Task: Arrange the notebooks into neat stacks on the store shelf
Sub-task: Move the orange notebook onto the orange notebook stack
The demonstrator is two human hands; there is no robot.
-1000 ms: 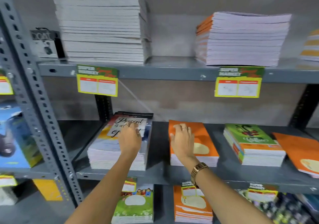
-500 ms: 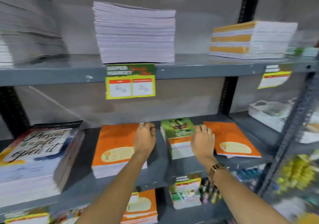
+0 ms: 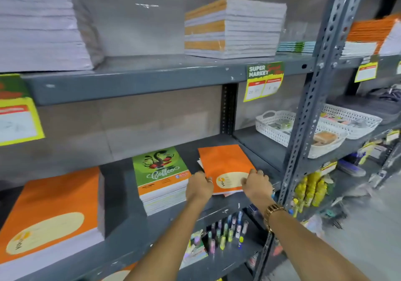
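Observation:
A thin, slightly skewed pile of orange notebooks (image 3: 223, 163) lies at the right end of the grey middle shelf (image 3: 121, 226). My left hand (image 3: 198, 186) grips its near left edge and my right hand (image 3: 256, 184) grips its near right corner. Just left of it stands a stack topped by a green "Coffee" notebook (image 3: 159, 165). A thick orange-covered stack (image 3: 50, 211) sits at the far left. On the upper shelf rest a white-and-orange stack (image 3: 234, 27) and a tall white stack (image 3: 39, 25).
A perforated steel upright (image 3: 312, 98) rises just right of my hands. Beyond it stand white baskets (image 3: 280, 133) of small items. Pens and small bottles (image 3: 225, 231) fill the shelf below. Price tags (image 3: 263, 81) hang from the upper shelf edge.
My view has swung right along the shelf. Both hands moved off the green-topped stack to the thin orange pile at the right and took hold of its near edges.

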